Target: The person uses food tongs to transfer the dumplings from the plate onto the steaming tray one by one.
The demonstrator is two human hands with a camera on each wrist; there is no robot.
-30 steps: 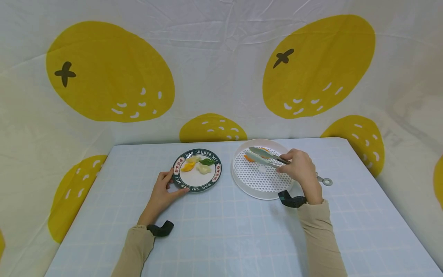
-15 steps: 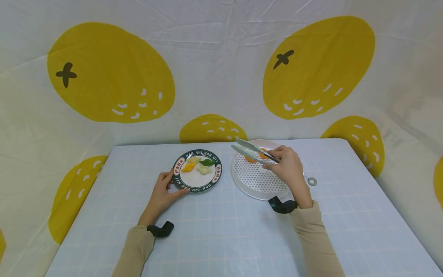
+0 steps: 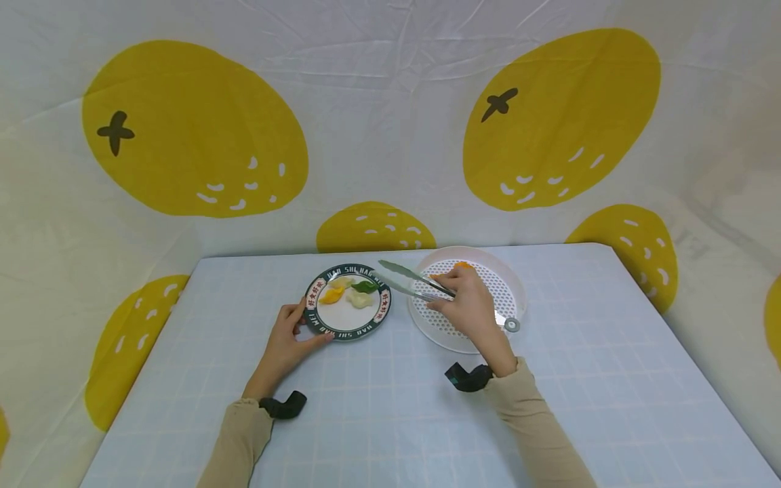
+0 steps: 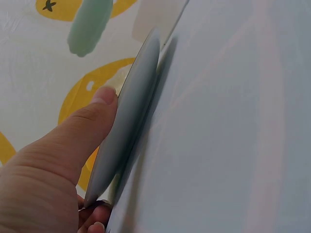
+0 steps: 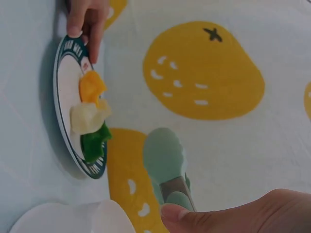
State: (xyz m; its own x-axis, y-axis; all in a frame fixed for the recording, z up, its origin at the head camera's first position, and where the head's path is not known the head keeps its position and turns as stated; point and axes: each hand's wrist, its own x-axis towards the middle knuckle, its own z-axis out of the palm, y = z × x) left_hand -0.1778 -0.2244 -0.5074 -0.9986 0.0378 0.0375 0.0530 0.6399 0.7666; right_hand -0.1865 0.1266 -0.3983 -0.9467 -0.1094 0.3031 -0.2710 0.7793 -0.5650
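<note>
My left hand (image 3: 285, 348) grips the left rim of a round plate (image 3: 346, 320) with a dark green border; in the left wrist view its thumb (image 4: 92, 116) presses the plate's edge (image 4: 129, 116). On the plate lie a yellow-orange dumpling-like piece (image 3: 331, 295), pale pieces (image 3: 358, 299) and a green piece (image 3: 365, 287). My right hand (image 3: 472, 305) holds tongs (image 3: 410, 275) with pale green tips, which reach over the plate's right edge. The tips stand apart, and nothing shows between them. In the right wrist view the tongs (image 5: 165, 155) are beside the plate (image 5: 68, 107), above it.
A round white tray with a perforated base (image 3: 509, 271) stands under my right hand, close to the plate's right side. Orange pieces (image 3: 464, 265) lie in it, partly hidden by the hand. Behind the table (image 3: 390, 407) hangs a cloth printed with yellow fruit.
My right hand has carried the tongs leftward from over the tray to the plate's right edge. My left hand and the plate have stayed in place.
</note>
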